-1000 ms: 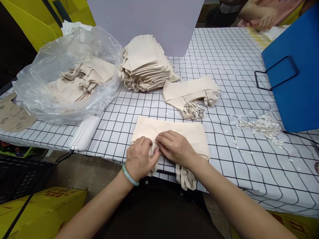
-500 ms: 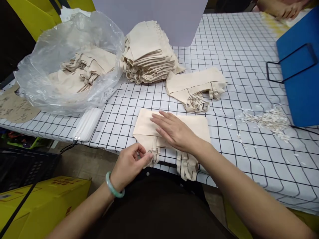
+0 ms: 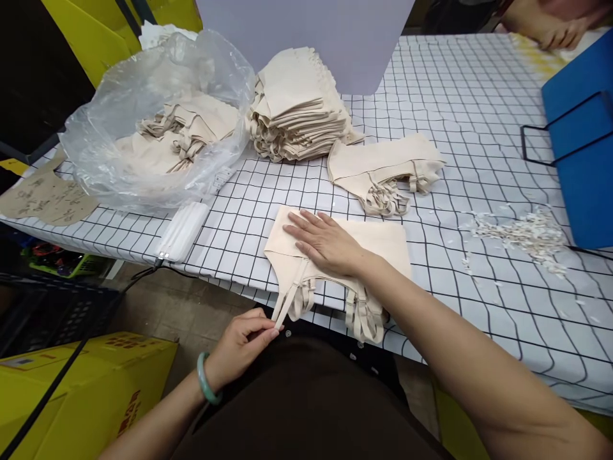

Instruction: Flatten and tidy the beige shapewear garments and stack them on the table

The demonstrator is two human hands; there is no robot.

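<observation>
At far left, a brown card template point(image 3: 57, 203) bears handwriting too small to read. Beside it, a clear plastic bag point(image 3: 103, 163) contains beige pieces point(image 3: 204, 124); count indeterminate through folds and film. The left hand point(image 3: 246, 338) pinches a strap point(image 3: 288, 295) between thumb and fingers; the gripped end is concealed. The strap runs to a beige garment point(image 3: 383, 239) lying at the table's near edge, its other straps overhanging. Behind stands a stack of similar garments point(image 3: 297, 105), lower layers partly obscured. The right hand point(image 3: 325, 246) lies flat, fingers spread, on the beige garment, covering its middle; the forearm masks its lower right part. At right, white scraps point(image 3: 531, 239) lie scattered, individually indistinct. A blue box point(image 3: 582, 153) is cut off by the frame, as is a co-worker's arm point(image 3: 536, 22).
</observation>
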